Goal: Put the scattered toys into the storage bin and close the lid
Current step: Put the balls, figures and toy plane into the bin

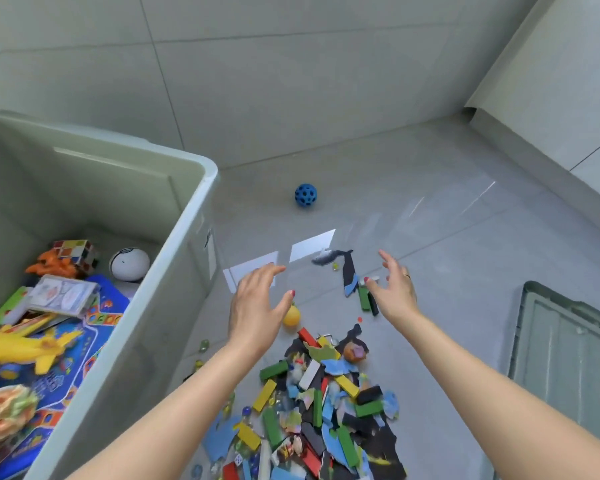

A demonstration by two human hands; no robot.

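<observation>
Both hands reach out empty over the toys on the floor.
The storage bin (187,216) stands left of the left hand (257,303), whose fingers are spread; the toy pile (326,393) lies below and between the wrists; the right hand (394,289) is likewise spread, with the lid (568,358) on its right.

I see the open grey storage bin (184,237) left, part-filled; toy pile (323,403) near centre, blue ball (306,195) far, lid (568,358) flat right.
</observation>
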